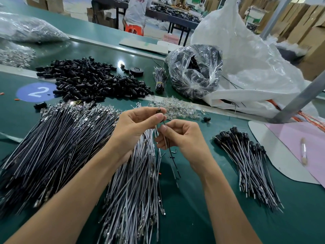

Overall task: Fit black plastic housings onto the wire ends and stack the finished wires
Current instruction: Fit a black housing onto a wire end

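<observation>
Your left hand (140,118) pinches what looks like a black housing (159,110); just below it, your right hand (179,136) grips a light, floppy wire (173,160). Hold the wire near its tip.

Crowded desk (193,199), one clear lane
Bare green ran between the loose wires (133,173) and finished stack (249,166); housings (91,80) blocked the far side.

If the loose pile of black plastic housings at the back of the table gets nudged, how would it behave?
The black housings look small and hollow, so probably light. They lie heaped loose, so a nudge would likely scatter them rather than shift the heap whole. Several look round, and a few strays already lie apart, so some may roll.
</observation>
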Tool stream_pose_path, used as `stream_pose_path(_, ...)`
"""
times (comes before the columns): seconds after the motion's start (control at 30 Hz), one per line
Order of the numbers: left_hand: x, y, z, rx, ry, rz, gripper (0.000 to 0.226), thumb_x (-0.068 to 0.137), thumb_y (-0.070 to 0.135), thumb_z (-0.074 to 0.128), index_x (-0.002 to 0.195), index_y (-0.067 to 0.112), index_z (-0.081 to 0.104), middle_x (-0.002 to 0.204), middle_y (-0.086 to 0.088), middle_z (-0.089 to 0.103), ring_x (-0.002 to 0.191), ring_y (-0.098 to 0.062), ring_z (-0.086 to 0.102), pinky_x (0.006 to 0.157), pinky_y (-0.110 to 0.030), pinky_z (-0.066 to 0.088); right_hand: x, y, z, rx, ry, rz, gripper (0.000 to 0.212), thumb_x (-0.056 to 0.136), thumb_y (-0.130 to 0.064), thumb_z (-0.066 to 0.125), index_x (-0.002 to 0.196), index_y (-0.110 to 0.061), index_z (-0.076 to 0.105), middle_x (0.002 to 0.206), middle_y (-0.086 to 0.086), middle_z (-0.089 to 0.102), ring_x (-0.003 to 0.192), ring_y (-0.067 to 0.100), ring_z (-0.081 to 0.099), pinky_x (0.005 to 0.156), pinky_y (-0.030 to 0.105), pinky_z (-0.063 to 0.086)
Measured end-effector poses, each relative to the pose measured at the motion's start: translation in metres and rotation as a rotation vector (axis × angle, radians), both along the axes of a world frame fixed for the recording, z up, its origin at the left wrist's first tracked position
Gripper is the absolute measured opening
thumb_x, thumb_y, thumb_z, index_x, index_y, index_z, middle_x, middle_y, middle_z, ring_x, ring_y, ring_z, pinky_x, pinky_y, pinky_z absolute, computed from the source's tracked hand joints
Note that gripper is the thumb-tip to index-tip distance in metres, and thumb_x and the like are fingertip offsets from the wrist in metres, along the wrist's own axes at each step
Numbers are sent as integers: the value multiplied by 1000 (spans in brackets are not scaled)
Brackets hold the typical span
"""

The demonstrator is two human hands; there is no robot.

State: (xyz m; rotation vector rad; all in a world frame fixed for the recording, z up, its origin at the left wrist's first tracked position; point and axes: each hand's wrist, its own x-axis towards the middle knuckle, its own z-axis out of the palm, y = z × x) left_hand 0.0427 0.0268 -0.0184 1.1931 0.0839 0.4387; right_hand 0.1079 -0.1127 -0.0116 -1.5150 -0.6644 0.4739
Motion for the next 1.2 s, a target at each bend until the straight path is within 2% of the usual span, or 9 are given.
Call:
stream_pose_path(0.2, 2, -5, -3, 98, -2, 35, 25, 73, 18, 71, 94, 6, 74, 85, 0, 76, 77, -5, 68, 72, -15, 51, -1, 3, -3, 58, -50, -76, 13, 91, -4, 64, 81, -10, 70, 65, 7, 72, 54, 19, 68, 51, 21, 51)
stream_pose_path(0.3, 2, -3, -3, 131, 18, 28, 26, 72, 22, 72, 94, 9, 75, 94, -1, 77, 83, -4, 67, 73, -13, 49, 0, 3, -3, 103, -20, -81, 4, 88, -4, 68, 88, -8, 67, 68, 9, 73, 57, 20, 70, 54, 23, 54)
stream_pose_path(0.37, 1, -1, -3, 142, 51, 14, 29, 72, 24, 72, 96, 9, 75, 91, -3, 76, 82, -8, 67, 75, -18, 52, -1, 4, -3, 117, -8, -65, 11, 86, -4, 69, 95, -7, 63, 68, 8, 73, 58, 20, 70, 56, 24, 54)
stream_pose_path(0.43, 0, -2, -2, 121, 71, 0, 32, 72, 25, 72, 98, 9, 75, 83, -2, 75, 75, -11, 65, 74, -23, 53, -2, 5, -4, 126, -5, -53, 19, 85, -3, 69, 101, -8, 60, 69, 9, 73, 58, 20, 70, 56, 25, 54)
stream_pose_path(0.6, -2, -2, 3, -16, 13, 83, 22, 65, 29, 76, 85, 18, 79, 93, -4, 76, 87, -16, 68, 83, -31, 52, -3, 5, -3, 115, 4, -39, 28, 81, -11, 72, 103, -2, 57, 71, 11, 74, 59, 22, 71, 57, 26, 55)
stream_pose_path(0.73, -1, -1, 2, -73, 26, 119, 23, 57, 30, 81, 77, 17, 79, 84, -5, 76, 77, -17, 69, 82, -33, 52, -4, 6, -5, 109, 14, -34, 18, 83, -4, 70, 96, -2, 57, 72, 11, 74, 61, 23, 72, 57, 27, 56)
stream_pose_path(0.97, -2, -4, 3, -176, 5, 49, 14, 78, 14, 67, 88, 7, 74, 87, -9, 75, 74, -19, 73, 58, -28, 58, -3, 6, -5, 90, 3, -59, 17, 85, -5, 69, 98, -5, 58, 82, 14, 75, 75, 26, 74, 70, 34, 60)
stream_pose_path(1.13, -1, -4, 3, -54, 22, 122, 19, 76, 22, 68, 91, 11, 73, 89, -4, 76, 85, -15, 70, 77, -27, 52, -2, 5, -5, 27, -18, -91, 6, 89, -2, 66, 90, -5, 62, 80, 14, 75, 74, 27, 74, 64, 30, 59)
stream_pose_path(1.2, -1, -4, 3, -60, 24, 126, 18, 72, 23, 71, 87, 13, 74, 88, -4, 76, 84, -14, 70, 78, -26, 51, -3, 5, -5, 30, -21, -101, 5, 89, -1, 66, 88, -4, 62, 79, 14, 75, 72, 28, 74, 63, 31, 59)
